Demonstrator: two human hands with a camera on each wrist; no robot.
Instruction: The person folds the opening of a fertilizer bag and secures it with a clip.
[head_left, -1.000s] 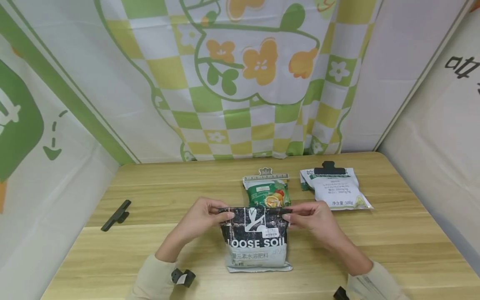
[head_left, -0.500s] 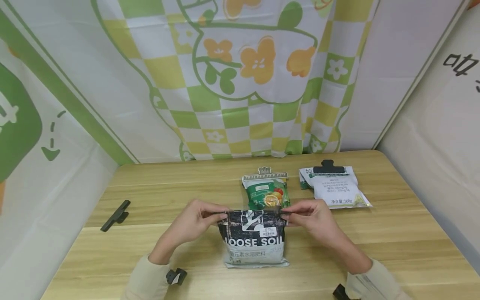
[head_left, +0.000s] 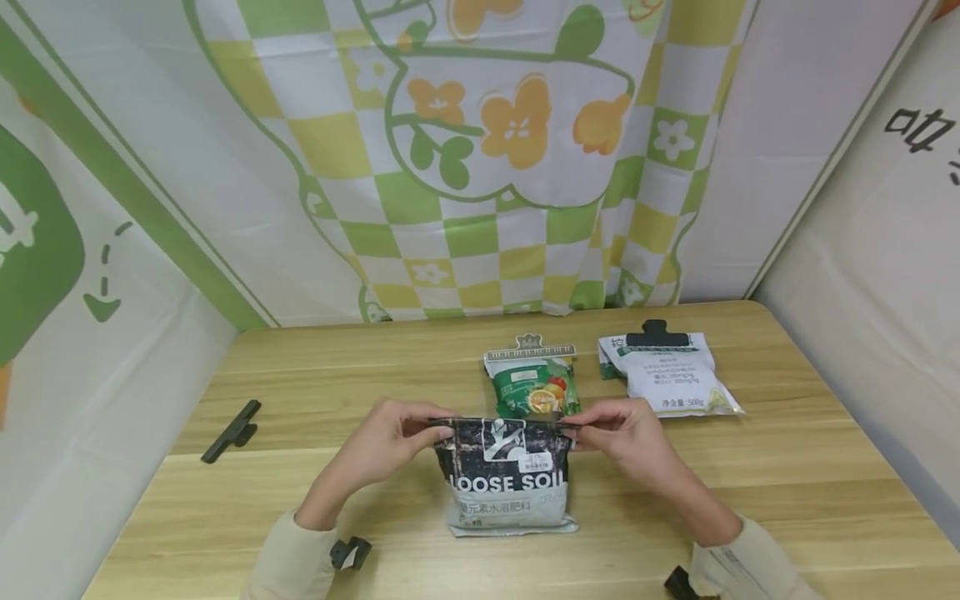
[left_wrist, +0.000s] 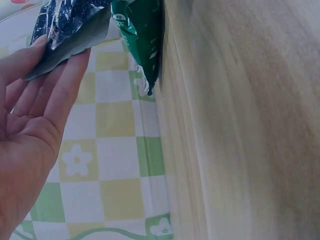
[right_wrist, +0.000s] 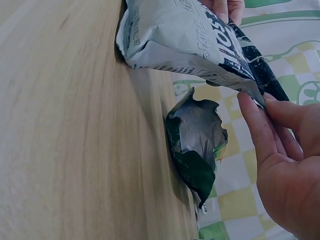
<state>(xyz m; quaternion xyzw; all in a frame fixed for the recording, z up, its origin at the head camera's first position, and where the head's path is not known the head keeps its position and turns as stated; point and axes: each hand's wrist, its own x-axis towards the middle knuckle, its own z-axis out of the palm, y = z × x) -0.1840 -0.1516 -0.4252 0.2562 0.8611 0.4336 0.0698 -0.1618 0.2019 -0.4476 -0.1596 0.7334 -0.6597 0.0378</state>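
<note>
A black and light grey bag (head_left: 510,492) lettered "LOOSE SOIL" stands on the table in front of me, with its dark top edge looking folded over. My left hand (head_left: 393,442) pinches the left end of that top edge between thumb and fingers; the left wrist view has this hand (left_wrist: 37,120) at the bag's dark corner (left_wrist: 75,22). At the right end, my right hand (head_left: 630,437) pinches the same edge. In the right wrist view, thumb and fingers of the hand (right_wrist: 290,155) grip the corner of the bag (right_wrist: 180,37).
Right behind the bag lies a green packet (head_left: 525,385) topped by a pale decorated clip (head_left: 531,350). Back right, a white packet (head_left: 671,379) carries a black clip (head_left: 657,335). Another black clip (head_left: 234,431) lies loose at left on the wooden table (head_left: 315,367). A checkered curtain (head_left: 517,242) hangs behind.
Over the past second the bag and my left hand have shifted slightly left, and the head view has moved a little. Both hands keep their pinch; the last half second shows almost no motion.
</note>
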